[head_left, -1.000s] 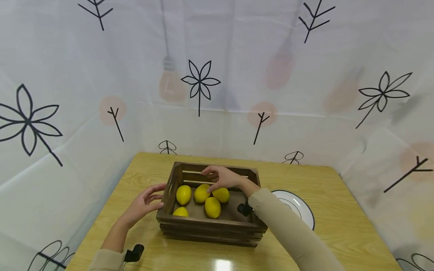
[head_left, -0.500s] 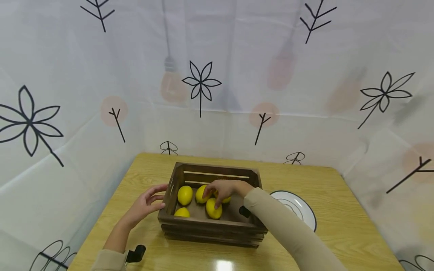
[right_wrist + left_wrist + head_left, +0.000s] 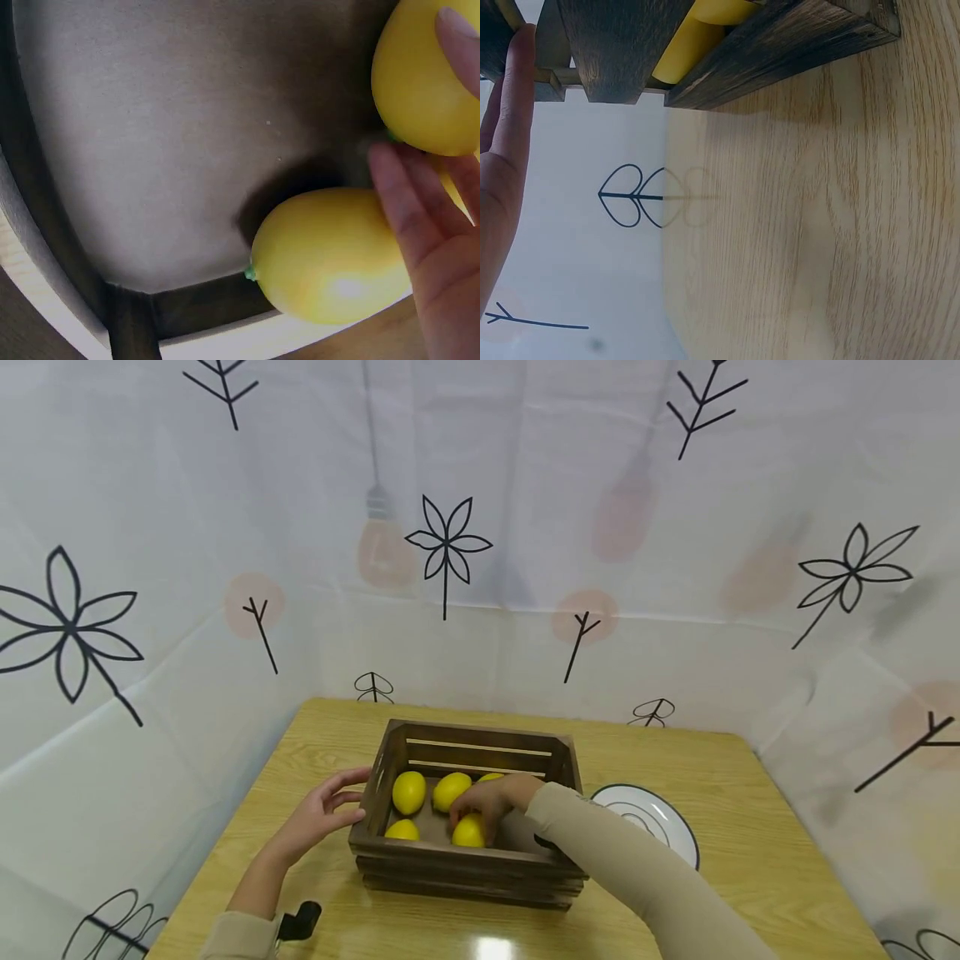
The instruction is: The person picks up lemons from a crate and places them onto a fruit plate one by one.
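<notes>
A dark wooden slatted crate (image 3: pixel 465 866) stands on the table, holding several yellow lemons. My right hand (image 3: pixel 491 799) is down inside it, fingers curled round the front middle lemon (image 3: pixel 468 832). In the right wrist view my thumb lies on that lemon (image 3: pixel 420 82), with the fingers at its lower end; another lemon (image 3: pixel 322 259) lies beside those fingers. My left hand (image 3: pixel 322 807) rests against the crate's left side with extended fingers. The left wrist view shows its fingers (image 3: pixel 510 120) along the slats, and yellow fruit (image 3: pixel 690 49) behind a gap.
One lemon (image 3: pixel 408 793) lies at the left wall, another (image 3: pixel 402 830) in the front left corner, and one (image 3: pixel 452 792) towards the back. A white dark-rimmed plate (image 3: pixel 678 828) stands right of the crate, partly behind my right sleeve. Patterned cloth (image 3: pixel 487 568) hangs beyond the table.
My right hand has come down from above the back lemons to the front middle one and closed its fingers round it. The left hand stays at the crate's side.
</notes>
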`<state>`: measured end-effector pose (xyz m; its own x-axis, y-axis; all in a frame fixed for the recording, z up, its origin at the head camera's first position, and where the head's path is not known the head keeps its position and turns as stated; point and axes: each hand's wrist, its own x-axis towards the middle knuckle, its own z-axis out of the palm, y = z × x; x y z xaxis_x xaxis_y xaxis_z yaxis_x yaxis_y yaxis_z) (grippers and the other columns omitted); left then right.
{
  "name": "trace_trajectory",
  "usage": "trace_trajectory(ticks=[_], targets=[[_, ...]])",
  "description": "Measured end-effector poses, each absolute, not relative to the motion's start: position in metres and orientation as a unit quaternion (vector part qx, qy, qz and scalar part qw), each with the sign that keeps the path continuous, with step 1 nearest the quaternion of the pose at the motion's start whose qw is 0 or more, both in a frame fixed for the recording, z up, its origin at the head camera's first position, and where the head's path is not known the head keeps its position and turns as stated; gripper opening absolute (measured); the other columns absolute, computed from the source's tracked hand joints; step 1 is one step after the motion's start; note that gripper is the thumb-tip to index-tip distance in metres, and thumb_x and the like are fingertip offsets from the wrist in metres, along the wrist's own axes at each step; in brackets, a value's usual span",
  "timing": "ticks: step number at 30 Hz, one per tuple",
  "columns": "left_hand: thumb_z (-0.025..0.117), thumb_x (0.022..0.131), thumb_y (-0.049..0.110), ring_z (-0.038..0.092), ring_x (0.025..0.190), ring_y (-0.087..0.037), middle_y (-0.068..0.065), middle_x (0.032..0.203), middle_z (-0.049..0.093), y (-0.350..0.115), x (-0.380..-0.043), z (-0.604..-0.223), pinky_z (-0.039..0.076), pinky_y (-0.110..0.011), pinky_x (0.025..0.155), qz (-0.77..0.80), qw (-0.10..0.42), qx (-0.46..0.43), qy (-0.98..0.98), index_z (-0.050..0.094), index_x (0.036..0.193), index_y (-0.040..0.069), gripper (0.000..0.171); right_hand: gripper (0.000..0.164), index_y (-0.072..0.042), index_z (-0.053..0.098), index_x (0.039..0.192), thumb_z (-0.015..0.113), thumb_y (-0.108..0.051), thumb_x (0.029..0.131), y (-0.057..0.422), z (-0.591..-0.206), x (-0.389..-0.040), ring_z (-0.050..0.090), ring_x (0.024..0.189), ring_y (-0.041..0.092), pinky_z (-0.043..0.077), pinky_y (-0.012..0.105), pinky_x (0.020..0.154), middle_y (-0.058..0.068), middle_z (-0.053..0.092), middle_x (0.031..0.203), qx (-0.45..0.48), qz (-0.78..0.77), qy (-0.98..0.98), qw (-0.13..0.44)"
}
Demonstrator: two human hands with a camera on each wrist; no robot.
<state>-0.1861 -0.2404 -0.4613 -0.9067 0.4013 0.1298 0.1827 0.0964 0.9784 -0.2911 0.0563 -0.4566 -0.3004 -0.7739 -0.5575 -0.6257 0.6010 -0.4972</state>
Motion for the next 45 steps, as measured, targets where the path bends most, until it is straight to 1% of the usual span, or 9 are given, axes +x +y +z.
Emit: trace_trajectory(ticks=[4, 10, 16, 20, 29, 34, 38, 43, 45], targets=[[0.060, 0.091, 0.007, 0.042, 0.119, -0.035, -0.017, 0.143, 0.031, -0.240, -0.187, -0.460, 0.048, -0.033, 0.086, 0.639, 0.088, 0.195, 0.739, 0.035, 0.142, 0.007, 0.057, 0.051, -0.019, 0.058, 0.108, 0.082, -0.003, 0.068, 0.057, -0.457, -0.291, 0.047, 0.105, 0.002, 0.039, 0.020, 0.090, -0.012, 0.053, 0.113, -0.435, -0.086, 0.810, 0.383], [0.060, 0.091, 0.008, 0.044, 0.119, -0.032, -0.017, 0.143, 0.031, -0.239, -0.187, -0.459, 0.048, -0.034, 0.086, 0.635, 0.088, 0.198, 0.741, 0.035, 0.142, 0.008, 0.057, 0.051, -0.021, 0.057, 0.112, 0.084, -0.013, 0.069, 0.056, -0.448, -0.291, 0.051, 0.104, 0.007, 0.043, 0.022, 0.087, -0.007, 0.055, 0.113, -0.447, -0.109, 0.820, 0.340], [0.059, 0.091, 0.006, 0.047, 0.117, -0.026, -0.018, 0.142, 0.031, -0.240, -0.187, -0.460, 0.048, -0.033, 0.086, 0.637, 0.081, 0.208, 0.738, 0.035, 0.142, 0.006, 0.057, 0.051, -0.021, 0.055, 0.114, 0.083, -0.015, 0.071, 0.053, -0.436, -0.291, 0.053, 0.095, 0.011, 0.046, 0.025, 0.079, -0.002, 0.053, 0.111, -0.445, -0.181, 0.820, 0.313], [0.059, 0.091, 0.006, 0.047, 0.116, -0.025, -0.019, 0.142, 0.030, -0.240, -0.187, -0.460, 0.048, -0.034, 0.086, 0.640, 0.081, 0.212, 0.734, 0.035, 0.142, 0.005, 0.057, 0.052, -0.022, 0.055, 0.114, 0.083, -0.016, 0.071, 0.052, -0.430, -0.292, 0.054, 0.091, 0.012, 0.047, 0.024, 0.076, -0.002, 0.054, 0.110, -0.442, -0.220, 0.817, 0.299], [0.059, 0.091, 0.006, 0.049, 0.115, -0.019, -0.019, 0.142, 0.032, -0.241, -0.188, -0.457, 0.048, -0.032, 0.086, 0.636, 0.080, 0.208, 0.738, 0.035, 0.141, 0.005, 0.056, 0.053, -0.018, 0.053, 0.117, 0.081, -0.020, 0.072, 0.048, -0.413, -0.289, 0.052, 0.096, 0.014, 0.046, 0.028, 0.082, -0.002, 0.053, 0.110, -0.439, -0.302, 0.806, 0.257], [0.060, 0.091, 0.007, 0.049, 0.115, -0.020, -0.019, 0.142, 0.031, -0.241, -0.187, -0.457, 0.048, -0.032, 0.086, 0.635, 0.081, 0.203, 0.741, 0.035, 0.142, 0.006, 0.057, 0.054, -0.018, 0.052, 0.119, 0.081, -0.024, 0.074, 0.046, -0.401, -0.284, 0.054, 0.092, 0.011, 0.046, 0.030, 0.083, -0.003, 0.056, 0.108, -0.429, -0.329, 0.813, 0.218], [0.060, 0.091, 0.008, 0.049, 0.115, -0.019, -0.019, 0.142, 0.031, -0.241, -0.186, -0.457, 0.048, -0.031, 0.086, 0.636, 0.081, 0.200, 0.741, 0.034, 0.142, 0.005, 0.057, 0.053, -0.015, 0.051, 0.119, 0.079, -0.022, 0.075, 0.045, -0.392, -0.282, 0.058, 0.089, 0.011, 0.048, 0.035, 0.083, 0.000, 0.058, 0.107, -0.432, -0.363, 0.804, 0.188], [0.060, 0.091, 0.009, 0.049, 0.114, -0.014, -0.019, 0.143, 0.030, -0.241, -0.185, -0.456, 0.048, -0.031, 0.086, 0.636, 0.084, 0.201, 0.740, 0.034, 0.142, 0.005, 0.058, 0.052, -0.015, 0.051, 0.119, 0.078, -0.023, 0.076, 0.046, -0.383, -0.278, 0.059, 0.088, 0.013, 0.049, 0.029, 0.079, 0.002, 0.057, 0.105, -0.403, -0.413, 0.799, 0.166], [0.060, 0.091, 0.008, 0.049, 0.113, -0.014, -0.019, 0.143, 0.030, -0.241, -0.185, -0.456, 0.048, -0.031, 0.086, 0.636, 0.085, 0.202, 0.740, 0.034, 0.142, 0.004, 0.058, 0.052, -0.015, 0.051, 0.120, 0.078, -0.024, 0.076, 0.046, -0.380, -0.276, 0.059, 0.089, 0.012, 0.048, 0.027, 0.080, 0.001, 0.057, 0.103, -0.388, -0.429, 0.800, 0.158]])
